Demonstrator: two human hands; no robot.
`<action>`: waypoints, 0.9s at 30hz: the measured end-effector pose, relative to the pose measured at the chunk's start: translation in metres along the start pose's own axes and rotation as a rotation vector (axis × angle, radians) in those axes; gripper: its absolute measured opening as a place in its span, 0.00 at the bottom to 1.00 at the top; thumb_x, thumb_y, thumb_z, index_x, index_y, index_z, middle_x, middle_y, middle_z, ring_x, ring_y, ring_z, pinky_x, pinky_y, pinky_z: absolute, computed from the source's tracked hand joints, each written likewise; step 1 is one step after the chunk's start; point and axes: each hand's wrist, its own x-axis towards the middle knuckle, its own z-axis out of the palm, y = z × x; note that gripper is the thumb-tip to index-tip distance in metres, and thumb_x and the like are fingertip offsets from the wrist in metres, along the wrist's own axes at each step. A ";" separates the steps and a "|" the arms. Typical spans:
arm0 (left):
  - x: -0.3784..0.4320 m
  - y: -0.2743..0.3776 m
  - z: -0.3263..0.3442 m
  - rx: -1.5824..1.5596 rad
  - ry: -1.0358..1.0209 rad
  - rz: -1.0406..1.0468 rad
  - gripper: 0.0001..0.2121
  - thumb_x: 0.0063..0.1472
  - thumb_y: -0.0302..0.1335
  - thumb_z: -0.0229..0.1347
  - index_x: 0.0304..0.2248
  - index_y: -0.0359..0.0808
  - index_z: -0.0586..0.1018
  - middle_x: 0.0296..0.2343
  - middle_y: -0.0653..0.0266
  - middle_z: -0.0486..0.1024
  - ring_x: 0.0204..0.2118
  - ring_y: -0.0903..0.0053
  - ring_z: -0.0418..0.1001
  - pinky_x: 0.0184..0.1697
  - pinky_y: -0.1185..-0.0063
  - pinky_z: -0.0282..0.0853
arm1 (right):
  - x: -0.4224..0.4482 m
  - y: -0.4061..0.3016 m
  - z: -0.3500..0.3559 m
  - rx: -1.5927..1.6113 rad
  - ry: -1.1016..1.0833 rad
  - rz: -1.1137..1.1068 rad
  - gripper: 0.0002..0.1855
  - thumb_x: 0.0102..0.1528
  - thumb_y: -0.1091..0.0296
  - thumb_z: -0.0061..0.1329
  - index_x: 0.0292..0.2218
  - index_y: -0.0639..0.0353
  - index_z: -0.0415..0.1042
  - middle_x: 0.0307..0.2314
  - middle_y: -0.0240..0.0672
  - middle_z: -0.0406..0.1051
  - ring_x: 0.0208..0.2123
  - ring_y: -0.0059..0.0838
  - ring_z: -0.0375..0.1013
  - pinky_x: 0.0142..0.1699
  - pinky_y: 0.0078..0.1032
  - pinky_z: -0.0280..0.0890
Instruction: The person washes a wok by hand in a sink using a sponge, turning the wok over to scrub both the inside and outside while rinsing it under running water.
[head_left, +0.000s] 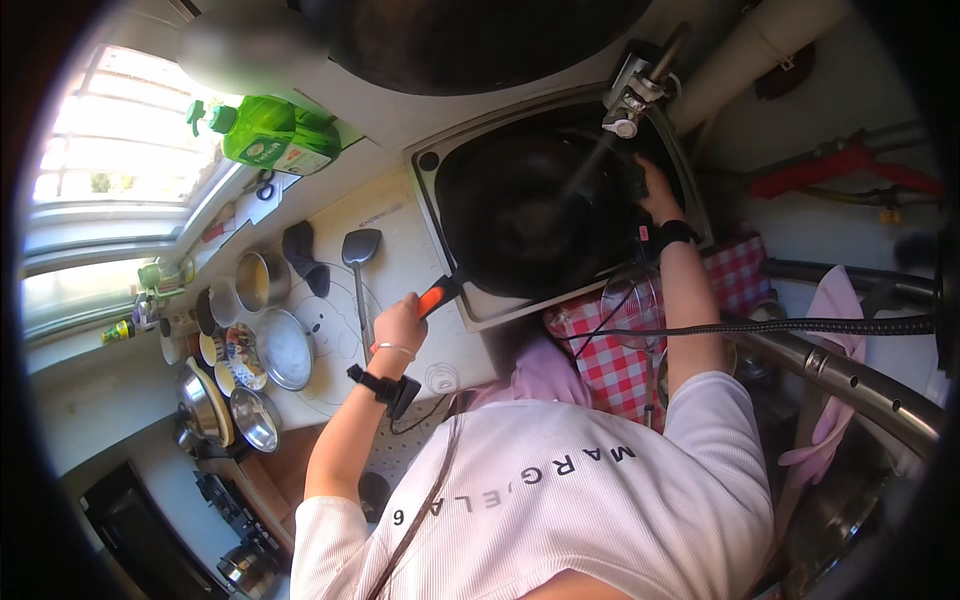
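A large black wok (517, 217) sits in the metal-rimmed sink (439, 202). My left hand (400, 324) is closed around the wok's black and orange handle at the near left of the sink. Inside the wok's right side is my right hand (658, 191), its fingers at a dark thing whose kind I cannot tell; whether the hand grips it is unclear. Water runs from the metal faucet (626, 116) into the wok. A spatula with a dark blade (361, 246) lies on the counter left of the sink.
A green soap bottle (281, 136) stands by the window. Metal bowls (284, 349), a pot (262, 281) and a dark cloth (307, 259) occupy the left counter. Red checked cloth (615, 360) lies below the sink's near edge. A black cable (810, 325) crosses at right, by metal tubing (862, 382).
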 end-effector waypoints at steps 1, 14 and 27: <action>0.004 0.003 0.003 0.008 0.000 0.000 0.06 0.45 0.25 0.47 0.26 0.36 0.68 0.20 0.56 0.71 0.24 0.60 0.70 0.26 0.69 0.65 | 0.005 0.000 -0.008 0.025 -0.056 -0.026 0.18 0.50 0.52 0.41 0.37 0.55 0.66 0.30 0.34 0.69 0.33 0.30 0.69 0.36 0.27 0.64; 0.016 0.001 0.018 -0.011 -0.031 -0.002 0.08 0.47 0.29 0.48 0.28 0.37 0.67 0.22 0.58 0.71 0.26 0.61 0.70 0.28 0.69 0.66 | -0.051 0.012 0.031 0.507 -0.654 0.114 0.33 0.48 0.36 0.33 0.45 0.53 0.59 0.42 0.47 0.60 0.45 0.55 0.57 0.47 0.44 0.54; -0.001 -0.016 0.017 -0.071 0.116 0.075 0.14 0.45 0.39 0.53 0.28 0.38 0.67 0.21 0.61 0.70 0.24 0.64 0.70 0.24 0.71 0.65 | -0.021 0.073 0.057 -0.885 -0.094 -0.281 0.27 0.45 0.55 0.48 0.42 0.63 0.61 0.31 0.43 0.68 0.31 0.36 0.69 0.32 0.26 0.64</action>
